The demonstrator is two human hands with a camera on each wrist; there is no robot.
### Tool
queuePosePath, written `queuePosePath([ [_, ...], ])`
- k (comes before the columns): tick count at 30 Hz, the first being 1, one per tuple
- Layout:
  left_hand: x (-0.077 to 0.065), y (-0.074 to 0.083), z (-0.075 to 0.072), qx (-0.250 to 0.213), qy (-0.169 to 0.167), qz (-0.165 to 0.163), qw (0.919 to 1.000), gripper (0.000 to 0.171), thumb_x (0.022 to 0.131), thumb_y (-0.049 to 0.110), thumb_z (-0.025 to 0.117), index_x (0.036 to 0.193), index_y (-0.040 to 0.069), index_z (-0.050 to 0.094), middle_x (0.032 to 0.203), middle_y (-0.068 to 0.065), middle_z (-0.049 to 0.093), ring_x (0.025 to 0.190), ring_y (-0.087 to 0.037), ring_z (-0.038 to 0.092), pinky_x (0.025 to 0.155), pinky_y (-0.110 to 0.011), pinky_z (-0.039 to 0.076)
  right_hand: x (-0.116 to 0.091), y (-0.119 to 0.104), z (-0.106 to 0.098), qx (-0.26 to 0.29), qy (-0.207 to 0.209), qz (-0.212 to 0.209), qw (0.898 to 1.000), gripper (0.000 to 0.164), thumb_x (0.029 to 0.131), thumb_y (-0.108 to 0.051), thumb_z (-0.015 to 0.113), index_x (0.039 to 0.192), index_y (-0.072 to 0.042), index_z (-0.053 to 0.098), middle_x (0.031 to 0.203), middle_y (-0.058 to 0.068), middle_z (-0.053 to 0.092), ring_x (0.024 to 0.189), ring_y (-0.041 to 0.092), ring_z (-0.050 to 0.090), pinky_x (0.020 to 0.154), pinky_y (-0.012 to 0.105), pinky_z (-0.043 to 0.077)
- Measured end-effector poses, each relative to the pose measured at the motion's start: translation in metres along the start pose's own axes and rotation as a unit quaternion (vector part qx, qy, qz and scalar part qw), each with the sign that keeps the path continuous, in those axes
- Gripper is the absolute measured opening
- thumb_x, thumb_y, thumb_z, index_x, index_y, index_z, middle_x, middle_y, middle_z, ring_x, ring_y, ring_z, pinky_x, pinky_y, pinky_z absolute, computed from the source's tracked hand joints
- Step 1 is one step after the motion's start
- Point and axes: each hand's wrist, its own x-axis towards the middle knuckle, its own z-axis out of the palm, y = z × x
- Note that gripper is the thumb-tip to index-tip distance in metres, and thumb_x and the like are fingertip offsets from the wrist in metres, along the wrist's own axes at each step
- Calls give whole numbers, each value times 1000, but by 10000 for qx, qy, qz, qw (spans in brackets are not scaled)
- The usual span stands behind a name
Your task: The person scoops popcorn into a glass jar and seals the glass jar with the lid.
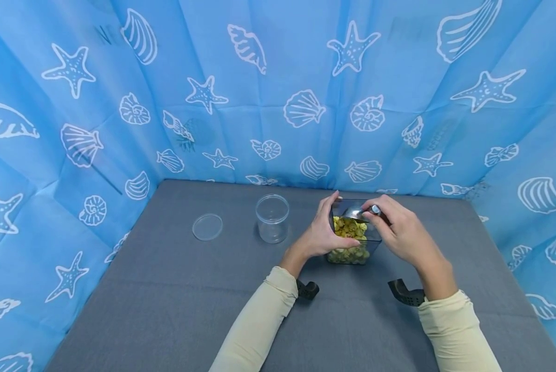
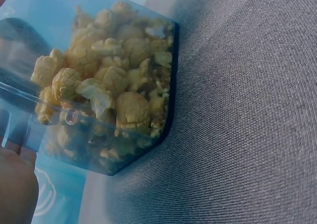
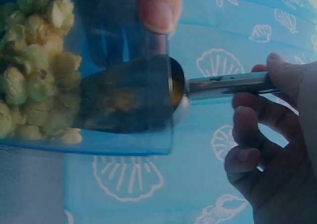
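Note:
A clear square container holds yellow popcorn in its lower part and stands upright on the table. My left hand grips it near the rim, thumb across the near side and fingers around the far left. In my right hand, thumb and fingers pinch the handle of a metal scoop. The scoop's head dips inside the container, its tip close to the popcorn. In the right wrist view the handle sticks out past the rim, while the scoop's head shows through the clear wall.
Left of the container stands a round clear jar with its top open. Further left a round clear lid lies flat on the grey cloth-covered table. A blue curtain with shell and starfish prints hangs behind and at both sides.

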Motion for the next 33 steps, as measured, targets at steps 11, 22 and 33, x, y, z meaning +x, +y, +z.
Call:
queuePosePath([
  [11, 0, 0, 0, -124, -63, -152, 9998, 120, 80, 30, 88, 163, 42, 1, 166, 1, 17, 146, -22, 34, 117, -48, 39, -1, 0, 5, 133, 226, 157, 9995, 19, 98, -2, 65, 116, -6, 66, 92, 3, 64, 70, 2, 47, 62, 16, 39],
  [22, 0, -4, -1, -201, 5, -134, 9997, 121, 79, 31, 89, 162, 43, 2, 166, 2, 17, 146, -21, 33, 117, -49, 39, 3, 5, 3, 155, -538, 1049, 9929, 23, 110, -21, 47, 123, -7, 59, 88, 9, 63, 68, 12, 46, 60, 28, 38],
  [33, 1, 0, 2, -146, 16, -141, 9998, 123, 77, 31, 90, 162, 43, 2, 166, 2, 18, 152, -26, 29, 119, -52, 36, 0, 18, 7, 448, -503, 1712, 9829, 32, 112, -28, 39, 124, -4, 57, 89, 14, 63, 65, 9, 51, 57, 27, 41],
])
